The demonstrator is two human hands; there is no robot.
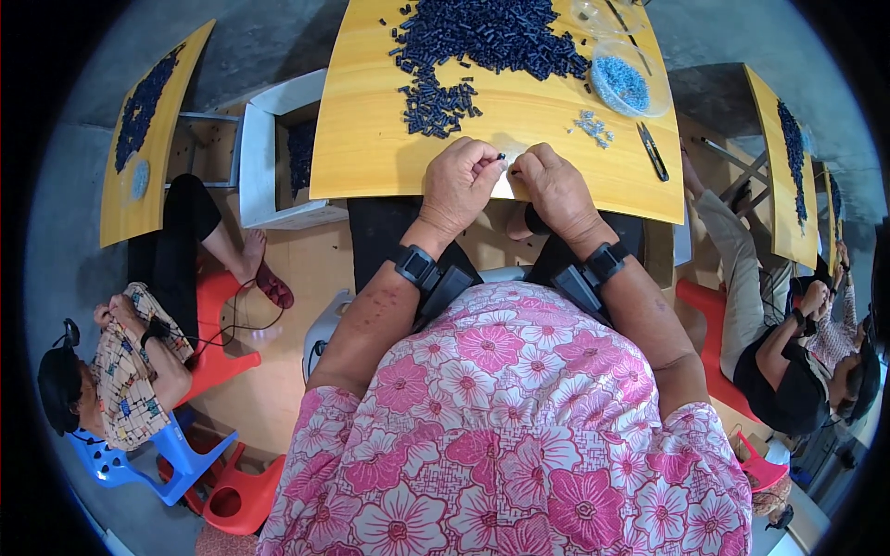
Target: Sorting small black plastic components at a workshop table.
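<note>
Above the near edge of the yellow table (371, 157), both my hands are close together. Between thumb and forefinger, my left hand (459, 183) pinches a small black cylindrical piece (502, 157). My right hand (558, 190) is closed in a pinch beside it; whatever its fingertips hold is too small to make out. Beyond my left hand lies a loose cluster of dark cylindrical pieces (438, 109), joining a large heap of dark pieces (496, 37) farther back. Past my right hand are a few small pale, clear pieces (593, 128) and black-handled thread snips (654, 153).
A clear round tub (660, 91) of small blue pieces stands at the right, with another clear container (604, 15) behind it. A white carton (264, 162) sits left of the table. Other people work at yellow tables (176, 93) on both sides, near red stools (211, 320).
</note>
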